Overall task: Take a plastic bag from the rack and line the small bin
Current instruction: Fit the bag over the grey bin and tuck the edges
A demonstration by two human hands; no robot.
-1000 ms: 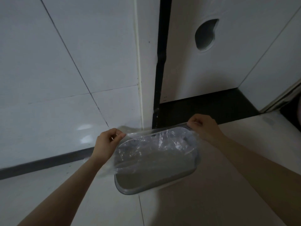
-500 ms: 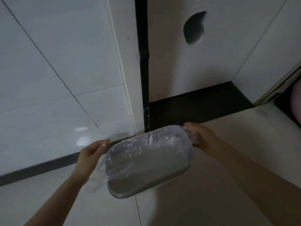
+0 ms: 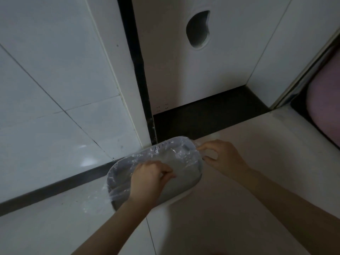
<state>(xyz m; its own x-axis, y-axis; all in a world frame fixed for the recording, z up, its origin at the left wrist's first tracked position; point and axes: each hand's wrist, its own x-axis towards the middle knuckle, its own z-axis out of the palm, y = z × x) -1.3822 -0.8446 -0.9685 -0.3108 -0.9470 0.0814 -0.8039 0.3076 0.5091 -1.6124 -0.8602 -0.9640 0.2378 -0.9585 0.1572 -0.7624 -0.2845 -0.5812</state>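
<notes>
Bag (image 3: 171, 153): thin, slippery film; grip at rim.
Bin (image 3: 184, 192): light, may slide.
Left hand (image 3: 149, 179): fingers curled, pressing film inside.
Right hand (image 3: 222, 155): fingers pinching bag edge.

Behind bin (image 3: 191, 183): tiled wall (image 3: 55, 74) and cabinet door (image 3: 184, 74) close in (tight).
Bin mouth: my left hand (image 3: 149, 178) fills it.
Floor (image 3: 230, 208) nearside: open.

We've got a thin, crinkly clear plastic bag (image 3: 166, 150) over a smooth matt grey plastic bin (image 3: 185, 188), glossy wall tiles (image 3: 55, 80), smooth floor (image 3: 239, 227).
</notes>
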